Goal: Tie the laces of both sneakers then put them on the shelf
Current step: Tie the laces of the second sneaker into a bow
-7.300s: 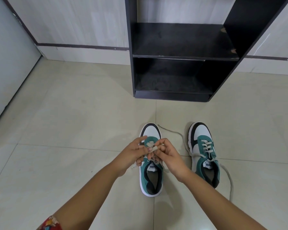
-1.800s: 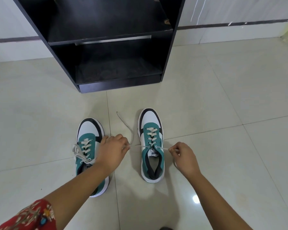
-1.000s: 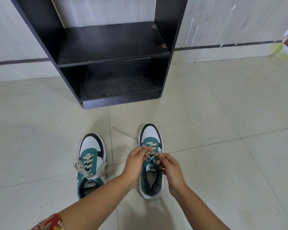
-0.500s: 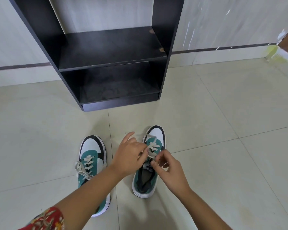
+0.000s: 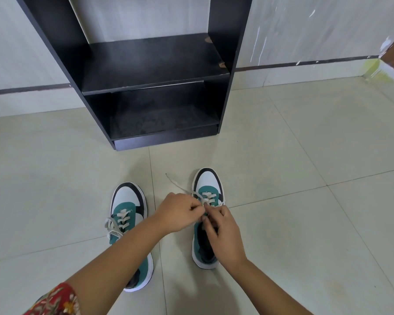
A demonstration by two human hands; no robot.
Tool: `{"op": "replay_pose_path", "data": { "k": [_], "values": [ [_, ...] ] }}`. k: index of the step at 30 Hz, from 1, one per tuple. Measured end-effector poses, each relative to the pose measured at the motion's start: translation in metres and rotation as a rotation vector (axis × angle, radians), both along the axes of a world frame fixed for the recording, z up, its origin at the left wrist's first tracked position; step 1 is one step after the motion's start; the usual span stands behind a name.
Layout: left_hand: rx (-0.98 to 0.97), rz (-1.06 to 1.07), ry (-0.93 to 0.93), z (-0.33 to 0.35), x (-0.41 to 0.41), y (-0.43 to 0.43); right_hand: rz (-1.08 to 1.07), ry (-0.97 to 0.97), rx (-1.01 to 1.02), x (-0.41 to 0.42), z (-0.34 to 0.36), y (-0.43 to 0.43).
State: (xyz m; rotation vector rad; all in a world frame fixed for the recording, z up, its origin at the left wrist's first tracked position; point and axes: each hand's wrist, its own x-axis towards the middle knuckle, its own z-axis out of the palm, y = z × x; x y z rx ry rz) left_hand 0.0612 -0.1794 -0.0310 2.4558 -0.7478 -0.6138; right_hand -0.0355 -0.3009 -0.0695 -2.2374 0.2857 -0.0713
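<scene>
Both pinching laces [image 5: 204, 197] over right sneaker [image 5: 207, 189]: left hand [image 5: 179, 212], right hand [image 5: 223, 233]. Left sneaker [image 5: 127, 208] at 9 o'clock, already tied. Black shelf [image 5: 152, 64] at 12.

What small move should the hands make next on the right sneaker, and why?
Probably cross the pinched lace ends into a knot. The left hand and right hand both pinch lace over the right sneaker, one lace end trails loose on the floor, and no bow shows.
</scene>
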Motion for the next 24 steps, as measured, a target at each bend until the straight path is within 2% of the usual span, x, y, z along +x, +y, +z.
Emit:
{"op": "replay_pose_path", "data": {
  "k": [3, 6, 8, 10, 11, 13, 15, 16, 18, 20, 22, 24],
  "values": [
    [-0.087, 0.05, -0.07, -0.006, -0.002, 0.007, -0.032, 0.012, 0.005, 0.006, 0.0, -0.007],
    [-0.105, 0.158, -0.124, -0.011, 0.0, 0.013, -0.092, -0.029, 0.148, 0.007, 0.007, -0.012],
    [-0.255, 0.282, -0.069, -0.013, 0.003, 0.019, -0.191, -0.035, 0.366, 0.009, 0.021, -0.019],
    [-0.473, 0.43, 0.067, -0.011, 0.006, 0.025, -0.299, -0.009, 0.569, 0.014, 0.035, -0.035],
    [-0.54, 0.491, 0.09, -0.011, 0.008, 0.028, -0.338, 0.003, 0.605, 0.016, 0.041, -0.044],
    [-0.548, 0.583, 0.01, -0.016, 0.009, 0.033, -0.358, 0.011, 0.59, 0.017, 0.052, -0.058],
    [-0.369, 0.63, -0.115, -0.02, 0.01, 0.037, -0.332, 0.088, 0.385, 0.016, 0.054, -0.069],
    [-0.207, 0.591, -0.172, -0.022, 0.011, 0.041, -0.299, 0.175, 0.182, 0.016, 0.052, -0.075],
    [0.193, 0.394, -0.236, -0.031, 0.01, 0.049, -0.228, 0.363, -0.248, 0.013, 0.046, -0.086],
    [0.481, 0.231, -0.218, -0.042, 0.009, 0.056, -0.152, 0.534, -0.473, 0.007, 0.037, -0.094],
    [0.595, 0.126, -0.217, -0.052, 0.005, 0.058, -0.044, 0.673, -0.577, 0.001, 0.024, -0.094],
    [0.509, 0.046, -0.256, -0.059, 0.001, 0.053, 0.083, 0.682, -0.642, -0.004, 0.01, -0.087]
  ]
}}
